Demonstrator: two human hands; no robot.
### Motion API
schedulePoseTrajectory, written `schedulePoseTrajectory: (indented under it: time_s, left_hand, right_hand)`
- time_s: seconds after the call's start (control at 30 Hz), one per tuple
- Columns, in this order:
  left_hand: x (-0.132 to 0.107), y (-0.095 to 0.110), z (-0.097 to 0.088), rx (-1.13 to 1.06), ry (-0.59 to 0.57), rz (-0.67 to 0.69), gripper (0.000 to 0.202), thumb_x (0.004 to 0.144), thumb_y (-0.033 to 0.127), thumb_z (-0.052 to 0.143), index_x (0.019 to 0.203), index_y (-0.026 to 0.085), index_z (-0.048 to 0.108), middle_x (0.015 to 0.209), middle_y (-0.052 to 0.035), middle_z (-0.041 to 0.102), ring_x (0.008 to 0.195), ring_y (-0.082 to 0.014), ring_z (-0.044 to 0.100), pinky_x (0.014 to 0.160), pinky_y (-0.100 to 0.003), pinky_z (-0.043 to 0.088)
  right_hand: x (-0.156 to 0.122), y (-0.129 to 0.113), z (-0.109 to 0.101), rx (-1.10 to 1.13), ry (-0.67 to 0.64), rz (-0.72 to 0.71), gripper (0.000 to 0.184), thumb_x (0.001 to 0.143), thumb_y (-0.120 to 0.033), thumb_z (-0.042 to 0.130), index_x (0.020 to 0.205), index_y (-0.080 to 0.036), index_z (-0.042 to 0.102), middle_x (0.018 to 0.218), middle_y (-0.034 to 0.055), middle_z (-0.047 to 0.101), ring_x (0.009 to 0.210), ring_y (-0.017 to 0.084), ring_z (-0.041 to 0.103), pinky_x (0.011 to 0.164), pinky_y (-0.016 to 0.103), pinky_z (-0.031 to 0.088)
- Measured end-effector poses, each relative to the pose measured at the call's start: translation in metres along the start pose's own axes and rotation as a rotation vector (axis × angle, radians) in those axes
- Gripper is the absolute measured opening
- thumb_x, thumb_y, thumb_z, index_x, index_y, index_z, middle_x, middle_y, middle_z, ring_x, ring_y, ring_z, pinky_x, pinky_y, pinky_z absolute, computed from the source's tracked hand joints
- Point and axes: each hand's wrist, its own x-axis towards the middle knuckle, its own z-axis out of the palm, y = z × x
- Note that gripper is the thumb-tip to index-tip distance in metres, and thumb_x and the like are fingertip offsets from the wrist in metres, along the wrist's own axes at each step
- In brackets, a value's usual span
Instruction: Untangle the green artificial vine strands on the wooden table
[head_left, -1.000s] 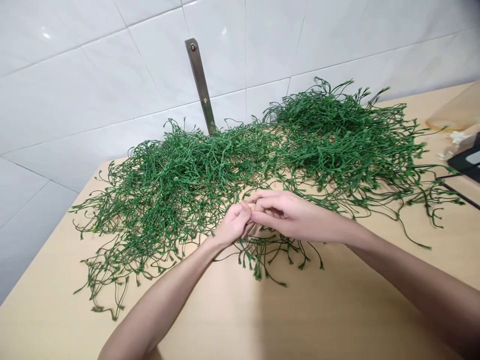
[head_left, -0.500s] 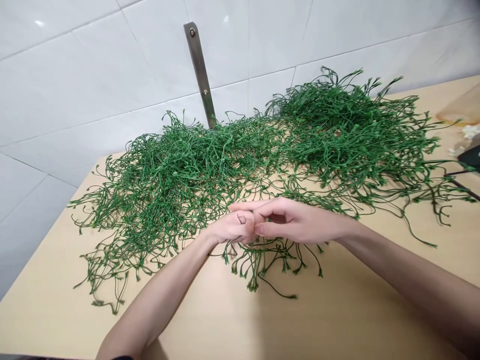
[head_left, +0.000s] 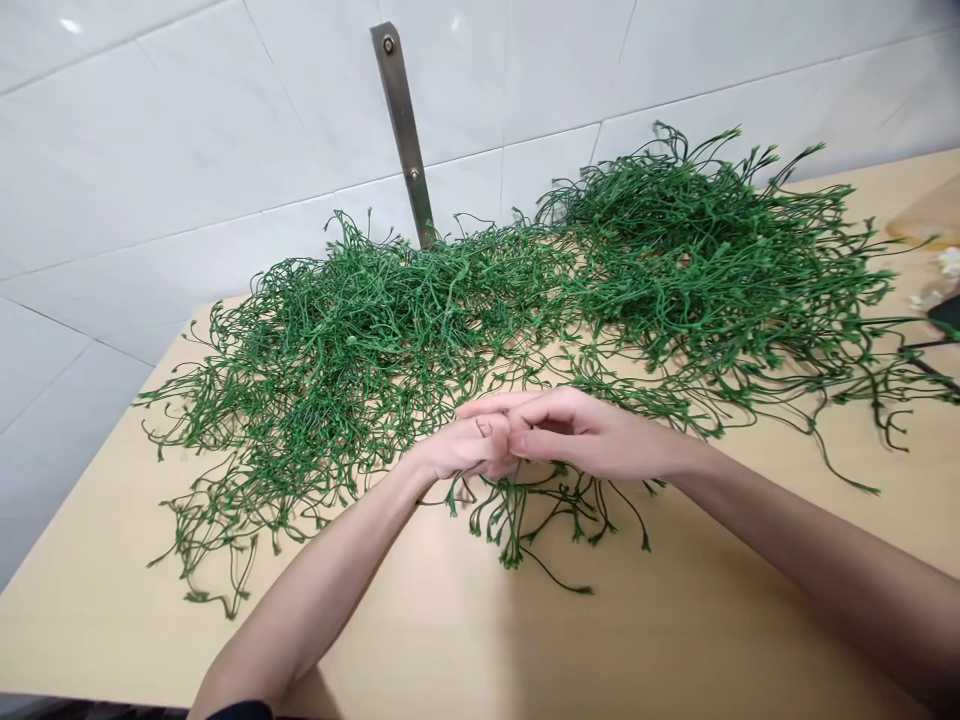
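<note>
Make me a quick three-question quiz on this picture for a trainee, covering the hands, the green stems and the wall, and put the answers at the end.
1. True or false: the left hand and the right hand are held wide apart.

2. Which of these lies heaped across the table?
A. Red ribbons
B. Thin green stems
C. Paper cups

3. Fill in the blank: the metal strip against the tiled wall shows ___ round fasteners.

Key:
1. False; they are close together.
2. B
3. two
</note>
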Motion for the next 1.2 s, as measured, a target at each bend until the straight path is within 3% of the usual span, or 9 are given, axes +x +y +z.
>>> schedulePoseTrajectory:
  time_s: [0.13,0.33,0.47,0.67,0.9,1.03,1.2]
  left_hand:
    - [0.001,0.01,0.006,-0.071,-0.104,0.019,0.071,0.06,0.088,0.052,0.051,0.017,0.044,0.033,0.0062,0.037,0.031,-0.005,0.032,0.037,-0.021,0.028]
    - [0.001,0.012,0.013,-0.14,-0.06,0.019,0.069,0.066,0.085,0.051,0.052,0.017,0.04,0.03,0.0085,0.033,0.028,-0.003,0.026,0.037,-0.02,0.024]
    - [0.002,0.01,0.013,-0.171,-0.029,0.003,0.066,0.068,0.079,0.057,0.055,0.016,0.045,0.031,0.009,0.035,0.028,-0.0031,0.027,0.037,-0.02,0.022]
    - [0.004,0.005,0.015,-0.209,0.003,0.0,0.063,0.067,0.074,0.064,0.054,0.016,0.044,0.038,0.0079,0.038,0.033,-0.0034,0.03,0.038,-0.021,0.019]
    - [0.004,0.002,0.021,-0.184,0.076,0.089,0.054,0.074,0.067,0.064,0.066,0.015,0.049,0.043,0.0086,0.04,0.036,-0.0038,0.031,0.038,-0.019,0.022]
    - [0.004,0.004,0.024,-0.152,0.131,0.112,0.057,0.08,0.072,0.05,0.069,0.016,0.048,0.043,0.0083,0.039,0.037,-0.0055,0.033,0.04,-0.021,0.027]
    - [0.007,0.002,0.025,-0.147,0.179,0.072,0.06,0.082,0.075,0.044,0.066,0.017,0.047,0.044,0.0072,0.04,0.037,-0.0061,0.036,0.041,-0.021,0.03]
  right_hand:
    - [-0.004,0.0,-0.003,-0.333,0.16,-0.042,0.025,0.092,-0.029,0.053,0.076,-0.02,0.07,0.129,0.0089,0.061,0.12,0.024,0.056,0.1,0.041,0.043]
    - [-0.011,-0.007,-0.001,-0.645,0.2,-0.056,0.01,0.079,-0.025,0.063,0.085,-0.021,0.07,0.129,0.0092,0.059,0.117,0.028,0.054,0.099,0.045,0.042]
    - [-0.011,-0.007,0.004,-0.833,0.275,-0.093,0.018,0.089,-0.03,0.056,0.088,-0.019,0.07,0.119,0.012,0.06,0.109,0.028,0.051,0.094,0.046,0.042]
    - [-0.021,0.0,0.01,-1.008,0.194,-0.128,0.026,0.092,-0.011,0.042,0.086,-0.016,0.067,0.096,0.0122,0.059,0.09,0.024,0.051,0.08,0.04,0.043]
    - [-0.02,0.0,0.013,-1.227,0.102,-0.167,0.034,0.089,-0.007,0.038,0.067,-0.017,0.061,0.074,0.0104,0.056,0.08,0.024,0.05,0.067,0.037,0.042]
    - [-0.016,0.001,0.015,-1.253,0.194,-0.141,0.029,0.089,-0.007,0.038,0.076,-0.016,0.063,0.078,0.0109,0.057,0.083,0.024,0.054,0.064,0.036,0.042]
    - [-0.013,0.006,0.022,-1.354,0.23,-0.051,0.025,0.083,-0.002,0.039,0.079,-0.013,0.061,0.074,0.01,0.054,0.069,0.022,0.05,0.063,0.036,0.041]
